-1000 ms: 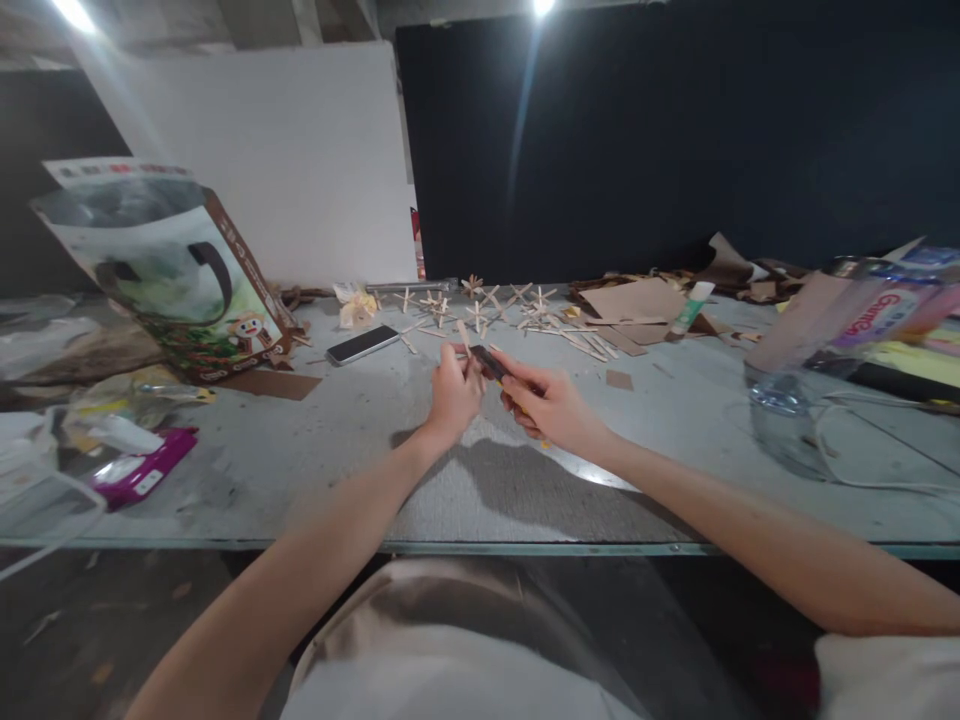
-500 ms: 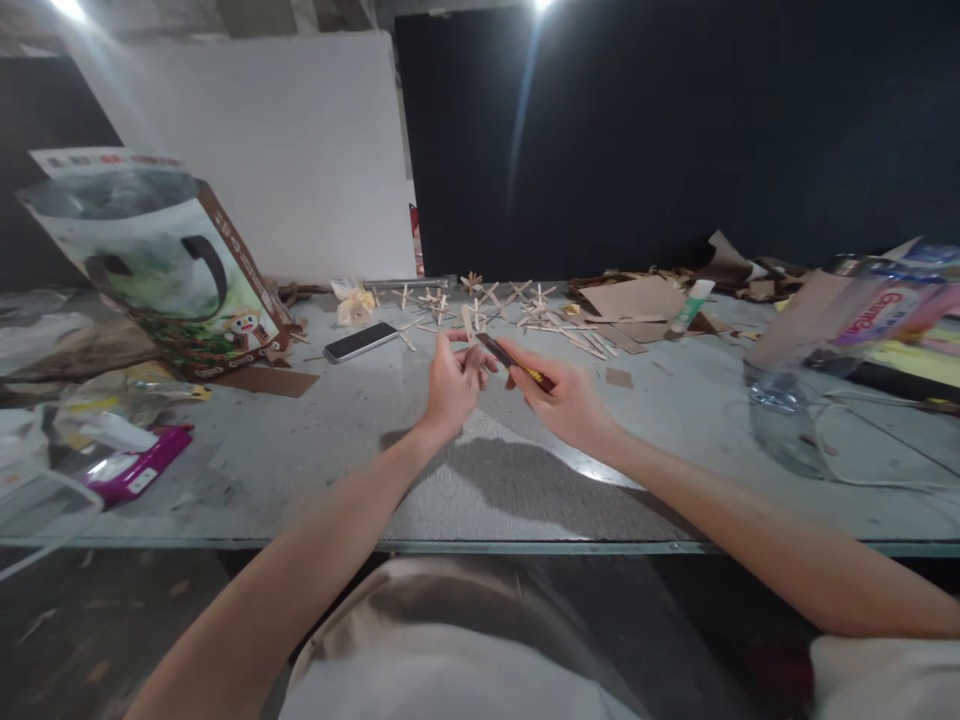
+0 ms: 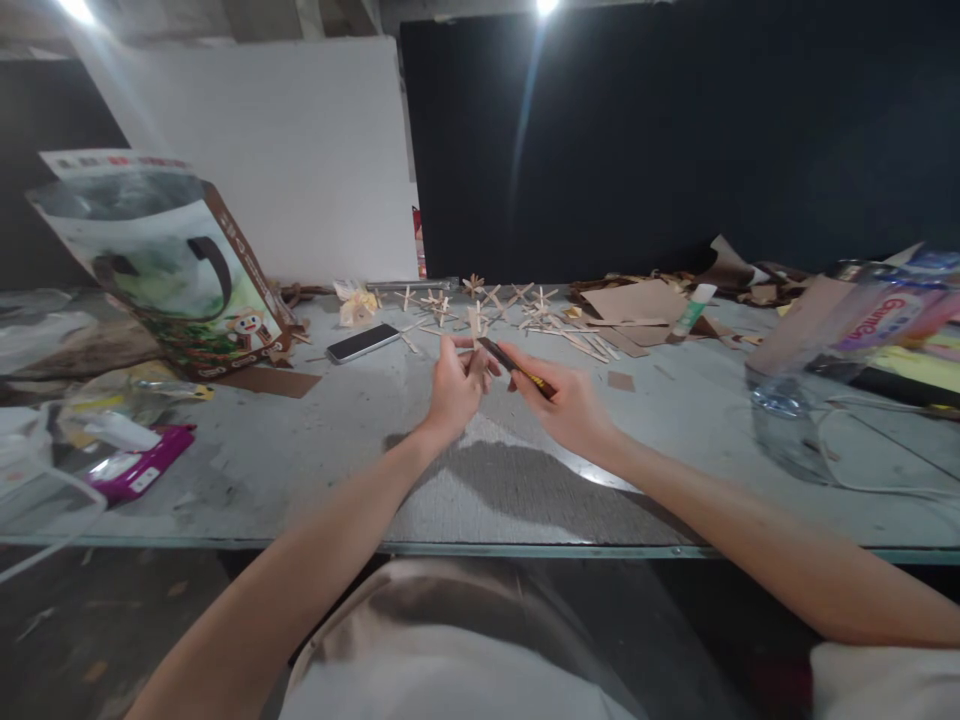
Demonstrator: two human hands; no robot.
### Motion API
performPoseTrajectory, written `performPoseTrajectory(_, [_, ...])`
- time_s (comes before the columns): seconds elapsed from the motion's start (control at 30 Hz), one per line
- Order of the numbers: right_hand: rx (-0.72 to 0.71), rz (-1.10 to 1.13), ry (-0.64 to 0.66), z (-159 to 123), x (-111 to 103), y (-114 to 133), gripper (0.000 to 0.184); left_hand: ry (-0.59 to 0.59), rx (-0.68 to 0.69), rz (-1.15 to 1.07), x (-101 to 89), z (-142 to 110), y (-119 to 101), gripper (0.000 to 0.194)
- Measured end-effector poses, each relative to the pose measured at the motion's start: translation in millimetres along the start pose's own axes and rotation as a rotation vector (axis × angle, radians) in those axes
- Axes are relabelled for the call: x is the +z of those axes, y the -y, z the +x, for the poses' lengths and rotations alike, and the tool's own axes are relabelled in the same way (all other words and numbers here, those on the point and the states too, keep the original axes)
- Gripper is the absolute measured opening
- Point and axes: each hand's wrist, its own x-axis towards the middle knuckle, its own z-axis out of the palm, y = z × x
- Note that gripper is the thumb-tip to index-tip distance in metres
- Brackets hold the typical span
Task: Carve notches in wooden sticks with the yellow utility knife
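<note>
In the middle of the head view, my left hand is closed, pinching a short flat wooden stick that points upward from the fingers. My right hand wraps round a dark utility knife with yellow lettering. Its tip is right beside the stick; whether they touch I cannot tell. Both hands are above the grey table. Just beyond them lie several thin wooden sticks, some joined into star shapes.
On the left are a phone, a large printed bag, a brown cardboard strip and a purple packet. At right are cardboard sheets, a glue stick, a plastic bottle and a white cable.
The stick in my left hand has turned slightly more upright and shifted a little right. Both hands keep their grips, and the camera view has moved slightly.
</note>
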Motion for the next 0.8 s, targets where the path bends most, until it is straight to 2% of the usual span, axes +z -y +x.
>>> performPoseTrajectory(0.27, [-0.053,-0.066,0.005,-0.5,-2.2,2.1,0.049,-0.007,-0.011,0.128,-0.6,-0.1,1.5,0.043])
performPoseTrajectory(0.53, [-0.035,-0.117,0.055,-2.2,-2.5,4.8,0.051,-0.034,0.005,0.323,-2.5,-1.8,3.4,0.025])
performPoseTrajectory(0.8, [0.0,-0.078,0.089,-0.9,-1.9,12.8,0.051,-0.047,0.029,0.316,-1.6,-2.6,7.9,0.026])
